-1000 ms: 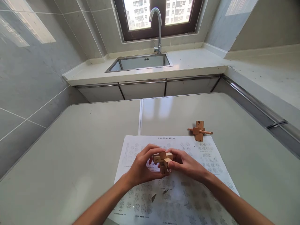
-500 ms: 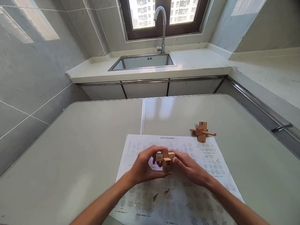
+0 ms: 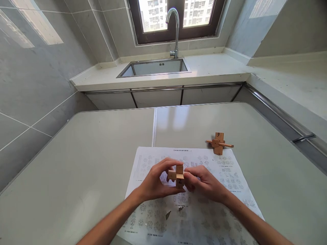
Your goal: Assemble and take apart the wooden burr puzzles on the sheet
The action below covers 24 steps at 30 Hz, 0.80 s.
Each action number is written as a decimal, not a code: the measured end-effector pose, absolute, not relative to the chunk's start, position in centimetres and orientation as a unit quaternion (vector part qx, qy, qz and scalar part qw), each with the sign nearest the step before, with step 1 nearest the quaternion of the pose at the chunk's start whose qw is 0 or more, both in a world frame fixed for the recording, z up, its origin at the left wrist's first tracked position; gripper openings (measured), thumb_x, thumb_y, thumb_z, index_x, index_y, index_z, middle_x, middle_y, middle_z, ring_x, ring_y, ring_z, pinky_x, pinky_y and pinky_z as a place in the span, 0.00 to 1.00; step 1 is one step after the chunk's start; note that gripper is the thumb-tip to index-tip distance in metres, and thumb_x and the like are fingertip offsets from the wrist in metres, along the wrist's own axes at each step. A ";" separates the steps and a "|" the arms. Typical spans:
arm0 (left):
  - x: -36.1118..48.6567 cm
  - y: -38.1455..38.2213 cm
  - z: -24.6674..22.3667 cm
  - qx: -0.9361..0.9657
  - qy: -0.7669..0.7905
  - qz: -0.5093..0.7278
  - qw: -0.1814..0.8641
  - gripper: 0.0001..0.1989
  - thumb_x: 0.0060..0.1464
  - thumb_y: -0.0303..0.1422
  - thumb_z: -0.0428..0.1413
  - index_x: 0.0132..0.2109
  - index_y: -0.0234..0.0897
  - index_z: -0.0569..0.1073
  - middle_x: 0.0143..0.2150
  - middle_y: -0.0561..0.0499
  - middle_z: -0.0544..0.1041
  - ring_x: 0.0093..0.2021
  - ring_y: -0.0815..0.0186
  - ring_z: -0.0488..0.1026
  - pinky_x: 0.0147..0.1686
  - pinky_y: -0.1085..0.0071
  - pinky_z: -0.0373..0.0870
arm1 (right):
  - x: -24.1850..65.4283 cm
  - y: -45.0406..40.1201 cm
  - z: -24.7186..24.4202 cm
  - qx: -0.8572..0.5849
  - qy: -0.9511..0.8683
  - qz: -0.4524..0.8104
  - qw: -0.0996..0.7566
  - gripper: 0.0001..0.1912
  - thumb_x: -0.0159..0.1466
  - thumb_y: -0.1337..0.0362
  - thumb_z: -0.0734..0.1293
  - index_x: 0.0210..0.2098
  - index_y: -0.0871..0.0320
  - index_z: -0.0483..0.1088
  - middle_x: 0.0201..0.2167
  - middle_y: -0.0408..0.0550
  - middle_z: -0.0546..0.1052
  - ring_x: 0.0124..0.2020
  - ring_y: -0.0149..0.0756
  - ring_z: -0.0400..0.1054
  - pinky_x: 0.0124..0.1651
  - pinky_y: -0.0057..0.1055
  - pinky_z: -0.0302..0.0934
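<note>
A small cross-shaped wooden puzzle [image 3: 180,181] is held above the printed sheet [image 3: 158,217], with a "2" marked on its near face. My left hand [image 3: 159,180] grips it, index finger over the top and thumb under the bottom. At its right side, the fingers of my right hand [image 3: 201,182] pinch the end of a light wooden piece sticking out. Other wooden pieces [image 3: 219,144], joined in a cross with a thin stick through them, lie on the table just beyond the sheet's upper right corner.
The pale table [image 3: 76,170] has a seam down its far half. Beyond it are a white counter [image 3: 212,66], a sink [image 3: 155,67] with a tall faucet [image 3: 176,34], and a window. Two dark scraps [image 3: 168,215] show on the sheet.
The held puzzle has turned so its "2" face points more squarely toward me. My right fingers have closed together at its right side. The view has shifted slightly.
</note>
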<state>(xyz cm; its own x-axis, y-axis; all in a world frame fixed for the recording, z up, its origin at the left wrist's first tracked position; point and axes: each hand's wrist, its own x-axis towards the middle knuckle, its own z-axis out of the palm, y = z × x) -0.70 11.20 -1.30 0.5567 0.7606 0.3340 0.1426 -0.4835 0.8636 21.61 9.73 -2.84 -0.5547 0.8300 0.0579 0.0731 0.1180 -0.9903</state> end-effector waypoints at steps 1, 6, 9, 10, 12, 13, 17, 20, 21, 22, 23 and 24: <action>-0.7 11.2 -1.3 0.775 0.290 0.365 0.426 0.37 0.48 0.27 0.73 0.62 0.51 0.70 0.52 0.48 0.77 0.44 0.62 0.76 0.39 0.69 0.76 | 21.6 9.7 -2.8 -0.334 -0.655 0.594 0.327 0.30 0.76 0.46 0.58 0.23 0.56 0.66 0.20 0.43 0.72 0.23 0.32 0.65 0.32 0.30 0.58; -0.9 11.1 -1.3 0.730 0.353 0.329 0.485 0.45 0.49 0.29 0.73 0.69 0.52 0.62 0.53 0.47 0.75 0.34 0.69 0.73 0.32 0.73 0.74 | 21.4 10.0 -2.5 -0.347 -0.548 0.687 0.329 0.32 0.74 0.42 0.58 0.23 0.58 0.69 0.19 0.45 0.72 0.21 0.32 0.65 0.31 0.30 0.61; -0.9 11.2 -1.4 0.696 0.389 0.331 0.506 0.43 0.52 0.32 0.71 0.70 0.51 0.60 0.60 0.44 0.73 0.34 0.71 0.73 0.30 0.74 0.73 | 21.6 10.5 -2.4 -0.376 -0.432 0.727 0.379 0.31 0.73 0.41 0.60 0.24 0.58 0.70 0.20 0.45 0.72 0.20 0.30 0.64 0.26 0.28 0.60; -0.9 11.2 -1.4 0.688 0.398 0.337 0.505 0.41 0.54 0.33 0.71 0.69 0.51 0.61 0.61 0.43 0.72 0.34 0.71 0.73 0.30 0.74 0.73 | 21.8 10.8 -2.3 -0.385 -0.388 0.736 0.399 0.30 0.72 0.41 0.62 0.25 0.58 0.70 0.20 0.44 0.72 0.19 0.30 0.63 0.23 0.27 0.58; -0.8 11.4 -1.3 0.675 0.414 0.348 0.502 0.35 0.57 0.35 0.69 0.67 0.49 0.62 0.63 0.43 0.70 0.34 0.72 0.72 0.30 0.74 0.73 | 22.1 11.2 -2.3 -0.392 -0.305 0.751 0.435 0.25 0.69 0.43 0.67 0.28 0.58 0.71 0.22 0.41 0.71 0.18 0.28 0.62 0.19 0.24 0.54; -0.8 11.5 -1.3 0.670 0.421 0.352 0.500 0.33 0.58 0.35 0.68 0.66 0.49 0.63 0.63 0.43 0.70 0.34 0.72 0.72 0.31 0.74 0.73 | 22.3 11.4 -2.4 -0.392 -0.269 0.758 0.447 0.23 0.67 0.44 0.69 0.30 0.57 0.71 0.22 0.40 0.71 0.17 0.26 0.61 0.17 0.22 0.52; -0.7 11.7 -1.4 0.666 0.441 0.338 0.499 0.26 0.62 0.38 0.65 0.63 0.46 0.66 0.59 0.44 0.73 0.33 0.72 0.72 0.33 0.73 0.73 | 22.9 12.1 -2.8 -0.386 -0.163 0.770 0.482 0.17 0.64 0.49 0.73 0.33 0.57 0.71 0.25 0.39 0.71 0.18 0.25 0.61 0.14 0.19 0.50; -0.7 11.7 -1.3 0.668 0.444 0.328 0.499 0.24 0.63 0.40 0.63 0.62 0.44 0.66 0.57 0.45 0.74 0.34 0.71 0.72 0.35 0.73 0.72 | 23.1 12.4 -3.2 -0.365 -0.126 0.771 0.506 0.16 0.62 0.52 0.76 0.33 0.58 0.71 0.25 0.39 0.71 0.19 0.24 0.62 0.14 0.17 0.52; -0.6 11.7 -1.3 0.669 0.444 0.327 0.498 0.23 0.63 0.40 0.63 0.61 0.44 0.67 0.57 0.44 0.74 0.34 0.71 0.73 0.35 0.73 0.72 | 23.1 12.4 -3.3 -0.359 -0.119 0.772 0.511 0.16 0.62 0.53 0.76 0.33 0.58 0.71 0.25 0.39 0.71 0.19 0.23 0.61 0.14 0.16 0.53; -0.6 11.6 -1.3 0.669 0.444 0.327 0.498 0.23 0.64 0.40 0.63 0.61 0.43 0.67 0.58 0.44 0.74 0.35 0.70 0.73 0.34 0.73 0.72 | 23.2 12.5 -3.4 -0.355 -0.113 0.772 0.515 0.16 0.62 0.53 0.77 0.33 0.58 0.71 0.25 0.39 0.71 0.19 0.23 0.61 0.14 0.16 0.53; -0.6 11.6 -1.2 0.670 0.445 0.326 0.497 0.22 0.64 0.40 0.62 0.61 0.43 0.67 0.58 0.44 0.74 0.35 0.70 0.73 0.34 0.73 0.72 | 23.2 12.5 -3.5 -0.353 -0.107 0.773 0.516 0.16 0.61 0.54 0.77 0.33 0.58 0.71 0.25 0.39 0.71 0.19 0.23 0.61 0.14 0.16 0.54; -0.6 11.6 -1.2 0.672 0.446 0.324 0.495 0.22 0.64 0.40 0.62 0.61 0.43 0.67 0.57 0.44 0.74 0.36 0.70 0.74 0.34 0.73 0.71 | 23.2 12.6 -3.6 -0.351 -0.103 0.774 0.517 0.16 0.62 0.54 0.77 0.33 0.58 0.71 0.26 0.39 0.71 0.19 0.23 0.61 0.14 0.16 0.54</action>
<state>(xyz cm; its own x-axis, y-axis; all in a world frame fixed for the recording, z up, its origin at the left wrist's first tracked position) -0.60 11.63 -1.18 0.3924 0.9197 -0.0072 0.2786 -0.1114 0.9539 23.19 12.57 -3.62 -0.2190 0.8722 -0.4374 -0.7278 -0.4446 -0.5222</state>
